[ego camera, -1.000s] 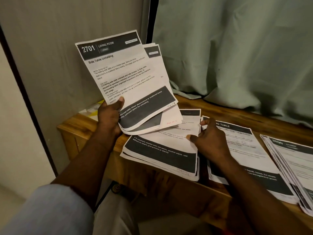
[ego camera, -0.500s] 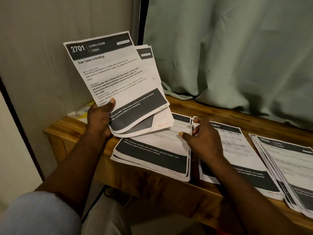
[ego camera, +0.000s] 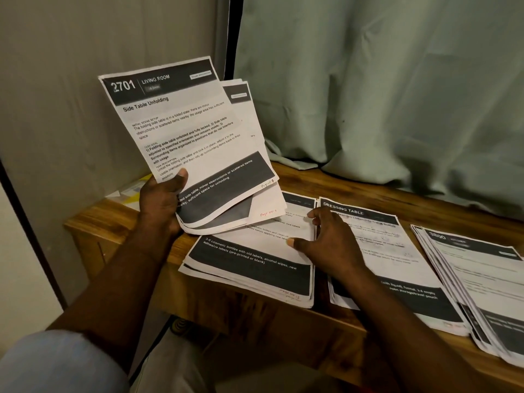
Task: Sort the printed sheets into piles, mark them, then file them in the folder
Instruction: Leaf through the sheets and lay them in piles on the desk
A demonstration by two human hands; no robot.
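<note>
My left hand point(ego camera: 163, 199) grips a small stack of printed sheets point(ego camera: 187, 137) and holds it upright above the table; the top page reads "2701 Living Room, Side Table Unfolding". My right hand point(ego camera: 326, 245) rests with spread fingers across the right edge of the left pile point(ego camera: 249, 268) and the middle "Dressing Table" pile point(ego camera: 397, 259). A third, fanned pile point(ego camera: 482, 282) lies at the far right. Handwritten page numbers show in some sheets' bottom corners.
The piles lie on a wooden table point(ego camera: 354, 182) whose front edge runs under my arms. A grey-green curtain point(ego camera: 382, 89) hangs behind it and drapes onto the tabletop. Yellow and white papers point(ego camera: 127, 194) lie at the table's back left corner by the wall.
The held stack stays in my left hand. My right hand has stayed at the gap between the left and middle piles, with its fingers spread a little wider. The camera has shifted slightly.
</note>
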